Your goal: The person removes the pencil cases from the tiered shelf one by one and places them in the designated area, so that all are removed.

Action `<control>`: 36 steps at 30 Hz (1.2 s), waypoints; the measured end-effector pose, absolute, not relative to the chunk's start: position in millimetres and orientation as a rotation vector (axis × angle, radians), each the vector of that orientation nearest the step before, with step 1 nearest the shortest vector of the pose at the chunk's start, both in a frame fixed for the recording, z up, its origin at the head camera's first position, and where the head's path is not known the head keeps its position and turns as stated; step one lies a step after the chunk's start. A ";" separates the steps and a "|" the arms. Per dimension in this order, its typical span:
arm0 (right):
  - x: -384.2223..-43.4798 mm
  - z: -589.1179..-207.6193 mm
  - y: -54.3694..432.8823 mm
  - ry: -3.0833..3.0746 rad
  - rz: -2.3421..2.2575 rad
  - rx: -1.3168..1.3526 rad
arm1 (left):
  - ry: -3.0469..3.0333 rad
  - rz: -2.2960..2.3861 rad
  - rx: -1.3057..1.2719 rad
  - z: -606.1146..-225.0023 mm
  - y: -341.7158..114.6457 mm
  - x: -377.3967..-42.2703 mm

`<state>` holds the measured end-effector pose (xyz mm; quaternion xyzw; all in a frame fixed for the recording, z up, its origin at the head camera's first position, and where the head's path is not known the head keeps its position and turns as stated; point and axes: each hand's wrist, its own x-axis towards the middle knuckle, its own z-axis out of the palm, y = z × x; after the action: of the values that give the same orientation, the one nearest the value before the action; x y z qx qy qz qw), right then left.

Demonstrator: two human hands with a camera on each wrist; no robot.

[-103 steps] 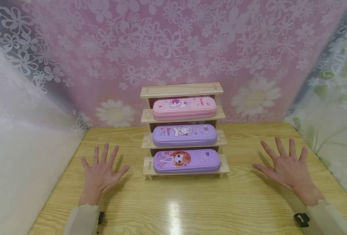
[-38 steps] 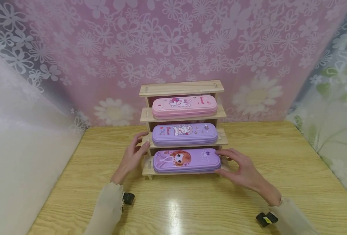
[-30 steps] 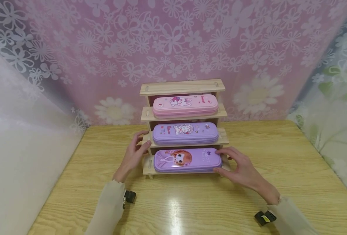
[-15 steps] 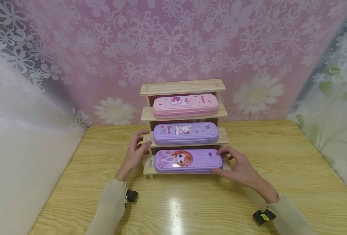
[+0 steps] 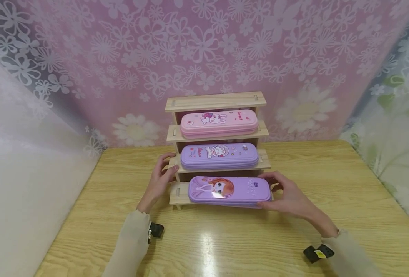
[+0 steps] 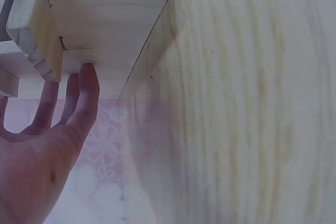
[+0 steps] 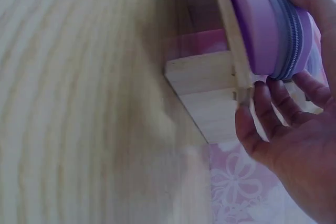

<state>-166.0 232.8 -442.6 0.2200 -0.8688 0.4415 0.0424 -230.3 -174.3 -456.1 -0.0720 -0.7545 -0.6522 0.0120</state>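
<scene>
A: Where does the room end?

B: At the floral cloth (image 5: pixel 218 50), which closes off the far side, the left and the right; its top is cut off. Inside it the wooden tabletop (image 5: pixel 87 215) spreads left, right and near, its near edge out of view.

A: And on it?

B: The stepped wooden rack (image 5: pixel 215 101), toward the far edge, midway across. Its bottom shelf (image 5: pixel 178 194) shows at the left; the right end is mostly hidden.

A: Hidden by what?

B: By the purple case (image 5: pixel 230 191) and the right hand (image 5: pixel 289 196). The case is over that shelf, set toward the right, its near side past the front edge. Whether its underside touches wood, I can't tell.

A: Other cases?

B: The pink case (image 5: pixel 219 124) lies two shelves up, the lavender case (image 5: pixel 220 156) between. Their contents are out of sight.

A: The hands?

B: Well apart. The right one pinches the purple case's right end, thumb near, fingers far. The left hand (image 5: pixel 156 182) grips the rack's left side beside the lavender case.

A: Anything smaller?

B: A grey zip (image 7: pixel 297 32) along the purple case's side.
</scene>
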 end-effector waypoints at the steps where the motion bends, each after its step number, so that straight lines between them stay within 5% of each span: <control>1: -166.4 -441.6 234.7 -2.655 1.377 0.683 | -2.349 -2.039 -0.228 -456.0 -174.2 -230.3; 36: -158.0 -422.0 324.2 -2.605 1.546 0.870 | -2.314 -2.072 -0.213 -456.9 -172.7 -228.3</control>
<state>-158.0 324.2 -422.0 0.2761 -0.8265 0.4906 -0.0050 -228.3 -172.7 -456.9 -0.0683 -0.7431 -0.6656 0.0141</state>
